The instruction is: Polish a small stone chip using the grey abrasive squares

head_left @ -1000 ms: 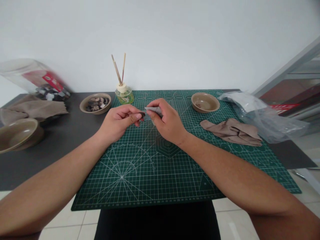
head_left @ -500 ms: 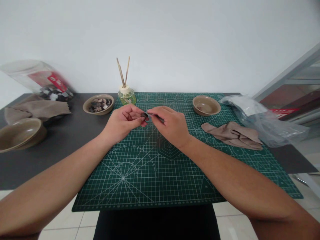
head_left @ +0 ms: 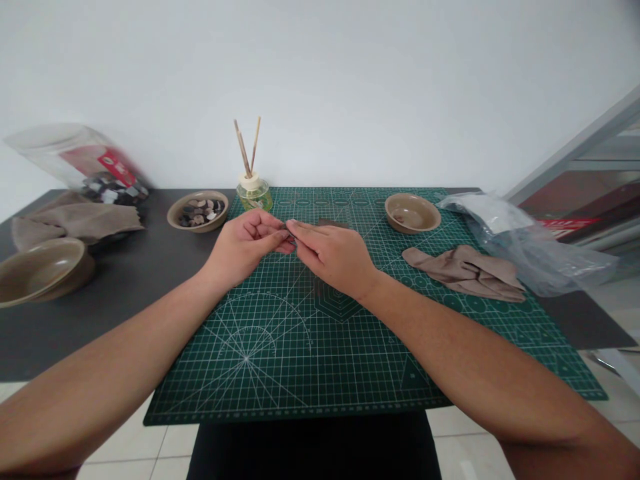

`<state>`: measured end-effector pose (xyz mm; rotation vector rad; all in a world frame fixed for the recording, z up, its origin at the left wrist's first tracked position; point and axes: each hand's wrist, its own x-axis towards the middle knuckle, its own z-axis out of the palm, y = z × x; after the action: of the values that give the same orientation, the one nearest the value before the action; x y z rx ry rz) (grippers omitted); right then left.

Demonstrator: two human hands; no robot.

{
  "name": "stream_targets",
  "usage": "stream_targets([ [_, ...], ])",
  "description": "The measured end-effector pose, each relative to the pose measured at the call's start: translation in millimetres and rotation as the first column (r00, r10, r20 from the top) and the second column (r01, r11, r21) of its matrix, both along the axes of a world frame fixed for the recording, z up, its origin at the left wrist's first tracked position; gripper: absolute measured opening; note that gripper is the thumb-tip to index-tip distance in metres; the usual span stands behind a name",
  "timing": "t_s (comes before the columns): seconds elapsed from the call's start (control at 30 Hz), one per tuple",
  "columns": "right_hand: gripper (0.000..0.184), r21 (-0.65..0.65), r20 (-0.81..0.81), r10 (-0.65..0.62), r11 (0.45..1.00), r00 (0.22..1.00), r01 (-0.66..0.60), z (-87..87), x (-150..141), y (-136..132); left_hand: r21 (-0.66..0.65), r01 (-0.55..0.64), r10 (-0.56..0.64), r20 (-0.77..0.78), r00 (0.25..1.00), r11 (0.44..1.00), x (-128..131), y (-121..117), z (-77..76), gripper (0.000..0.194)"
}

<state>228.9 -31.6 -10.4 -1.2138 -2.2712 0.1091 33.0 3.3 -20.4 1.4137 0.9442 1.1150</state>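
Observation:
My left hand (head_left: 253,243) is closed in a pinch around a small dark piece, rounded in the earlier frame and now mostly covered by fingers. Right against it, the fingertips of my right hand (head_left: 333,257) meet the piece. A thin brownish-grey sheet (head_left: 334,223) shows behind the knuckles of my right hand and appears to be held in it; most of it is hidden. Both hands are above the green cutting mat (head_left: 280,373).
At the left are a bowl of dark and light pieces (head_left: 199,212), another bowl (head_left: 47,270), a cloth (head_left: 80,223) and a clear jar (head_left: 95,167). A reed diffuser (head_left: 254,193) stands behind. To the right: a bowl (head_left: 413,215), a crumpled cloth (head_left: 465,272), a plastic bag (head_left: 540,247).
My right hand has moved left onto the piece, its fingers now flatter and covering it. The sheet, seen as a dark edge under my fingers before, now shows behind my knuckles.

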Motion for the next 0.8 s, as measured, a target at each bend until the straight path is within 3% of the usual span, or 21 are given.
stream_targets([
  [0.47, 0.041, 0.012, 0.025, -0.011, 1.0, 1.0, 0.01, 0.0, 1.7, 0.7, -0.033, 0.062, -0.061, 0.024, 0.998, 0.998, 1.2, -0.6, 0.0, 0.03],
  [0.63, 0.042, 0.021, 0.039, 0.004, 1.0, 0.999, -0.005, 0.6, 2.1, 1.2, -0.036, 0.051, -0.047, 0.103, 0.994, 0.998, 2.4, -1.5, -1.7, 0.033],
  [0.8, 0.041, -0.02, 0.04, -0.088, 0.996, 0.995, 0.089, -0.9, 3.0, 2.8, -0.01, 0.043, -0.042, 0.101, 0.994, 0.999, 1.5, -2.5, 2.7, 0.032],
])
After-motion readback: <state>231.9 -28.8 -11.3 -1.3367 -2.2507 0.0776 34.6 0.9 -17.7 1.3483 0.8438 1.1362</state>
